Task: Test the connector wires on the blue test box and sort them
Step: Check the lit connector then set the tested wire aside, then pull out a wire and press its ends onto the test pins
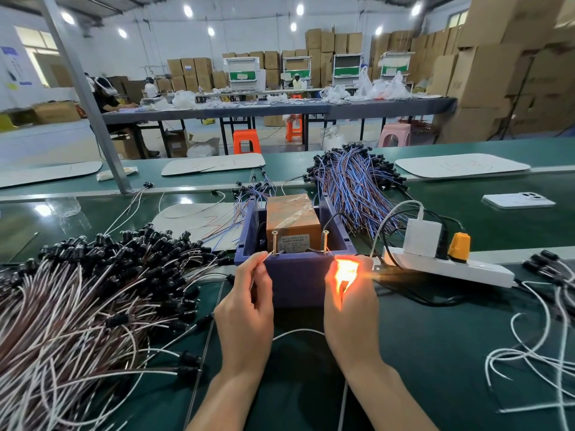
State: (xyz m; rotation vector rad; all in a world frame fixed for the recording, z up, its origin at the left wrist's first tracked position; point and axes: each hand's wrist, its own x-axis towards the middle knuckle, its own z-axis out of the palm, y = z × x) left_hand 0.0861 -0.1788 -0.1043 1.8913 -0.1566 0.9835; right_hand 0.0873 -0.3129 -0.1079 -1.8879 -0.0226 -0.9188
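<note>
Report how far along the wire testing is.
Done: unclear; the bundle behind the blue test box and the loose wires at right may be sorted. In hand: left hand pinches a wire end at the screw, right hand holds its glowing connector. Left: likely the big pile at left.

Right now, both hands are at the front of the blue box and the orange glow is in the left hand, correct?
No. The head view shows the orange glow in the right hand, not the left hand; both hands are at the front of the blue box.
</note>
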